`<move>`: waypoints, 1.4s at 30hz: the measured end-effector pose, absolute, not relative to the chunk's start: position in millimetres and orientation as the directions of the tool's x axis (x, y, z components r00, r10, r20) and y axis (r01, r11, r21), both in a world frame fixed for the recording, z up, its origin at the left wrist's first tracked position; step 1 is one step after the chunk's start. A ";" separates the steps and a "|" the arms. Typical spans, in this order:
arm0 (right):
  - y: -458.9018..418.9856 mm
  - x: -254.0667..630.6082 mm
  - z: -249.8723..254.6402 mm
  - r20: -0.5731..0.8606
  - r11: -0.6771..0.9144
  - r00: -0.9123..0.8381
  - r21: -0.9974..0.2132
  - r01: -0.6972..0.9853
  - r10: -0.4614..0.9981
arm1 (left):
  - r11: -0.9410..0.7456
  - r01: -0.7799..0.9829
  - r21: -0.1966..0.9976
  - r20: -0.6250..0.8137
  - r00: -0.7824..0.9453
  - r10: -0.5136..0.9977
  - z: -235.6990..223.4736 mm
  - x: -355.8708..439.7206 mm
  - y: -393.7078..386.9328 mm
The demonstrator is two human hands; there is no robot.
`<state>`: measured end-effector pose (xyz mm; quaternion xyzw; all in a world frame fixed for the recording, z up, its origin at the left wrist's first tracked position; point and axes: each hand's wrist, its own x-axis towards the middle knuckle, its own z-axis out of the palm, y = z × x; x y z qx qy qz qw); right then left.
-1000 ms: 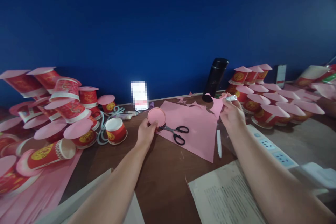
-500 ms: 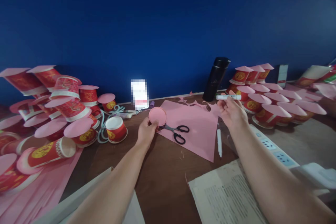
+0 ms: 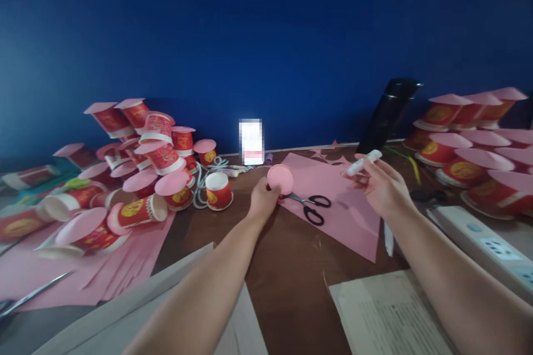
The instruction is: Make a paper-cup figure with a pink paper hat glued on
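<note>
My left hand (image 3: 265,199) pinches a round pink disc (image 3: 280,178) at its lower edge, its flat face toward me. Black-handled scissors (image 3: 312,204) lie just right of that hand, on a pink paper sheet (image 3: 345,222). Above the sheet's right side, my right hand (image 3: 381,183) has its fingers closed around a white marker-like pen (image 3: 364,162), which tilts up to the right. Another white pen (image 3: 388,239) lies on the table under my right forearm. To the left of my left hand stands a red paper cup (image 3: 219,193), its white end up.
Stacked red paper cups with pink discs (image 3: 160,158) fill the left side; more cups (image 3: 477,163) stand at the right. A black flask (image 3: 389,113) is by the blue wall. A power strip (image 3: 478,238), printed cardboard (image 3: 383,310) and a lit phone (image 3: 251,141) are around.
The view has turned left, so things appear farther right. My right hand has come closer to my left, and its pen has gone from level to tilted. My left hand keeps the disc.
</note>
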<state>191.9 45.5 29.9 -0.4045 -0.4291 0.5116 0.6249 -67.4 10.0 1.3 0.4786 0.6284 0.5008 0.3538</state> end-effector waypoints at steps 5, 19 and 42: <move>28.5 158.4 21.2 0.131 0.121 -0.090 -0.987 -0.110 0.987 | 0.040 0.457 0.889 0.092 -0.263 0.960 3.8 -67.3 8.2; 38.9 166.7 -2.7 0.305 0.254 0.011 -0.811 0.526 0.952 | -0.097 0.703 0.704 0.352 -0.228 0.908 2.4 -75.5 4.0; 30.2 169.7 12.7 0.337 0.103 0.058 -0.440 0.892 0.940 | 0.390 0.909 -0.146 0.251 -0.347 0.904 23.0 -126.8 41.9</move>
